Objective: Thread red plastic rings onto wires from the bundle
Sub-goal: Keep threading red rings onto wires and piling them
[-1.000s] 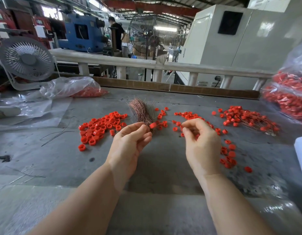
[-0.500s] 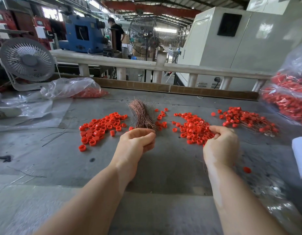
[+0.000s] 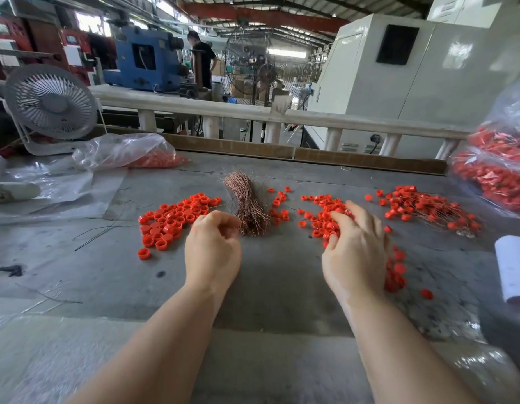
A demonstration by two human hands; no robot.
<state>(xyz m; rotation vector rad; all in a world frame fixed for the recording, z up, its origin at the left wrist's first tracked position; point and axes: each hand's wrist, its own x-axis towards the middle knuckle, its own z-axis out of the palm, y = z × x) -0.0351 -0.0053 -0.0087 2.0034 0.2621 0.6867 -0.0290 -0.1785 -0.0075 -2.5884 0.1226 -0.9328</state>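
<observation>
A bundle of thin copper wires (image 3: 247, 204) lies on the grey table (image 3: 276, 272), fanned towards the back. My left hand (image 3: 213, 252) sits at the bundle's near end, its fingers curled and its fingertips pinched on the wire tips. Loose red rings form a left pile (image 3: 171, 220) and a middle pile (image 3: 320, 212). My right hand (image 3: 356, 252) lies over the middle pile with straight, spread fingers touching the rings. Wires carrying rings (image 3: 427, 209) lie heaped at the right. A few more rings (image 3: 397, 271) show beside my right wrist.
A clear bag of red parts (image 3: 497, 170) bulges at the right edge, with a white roll (image 3: 512, 266) below it. Another bag (image 3: 127, 153) and a white fan (image 3: 51, 103) stand at the back left. Loose dark wires (image 3: 107, 228) lie at the left.
My right hand left its spot beside my left hand, swung right and came down on the middle ring pile with its fingers spread. My left hand sank to the bundle's near end.
</observation>
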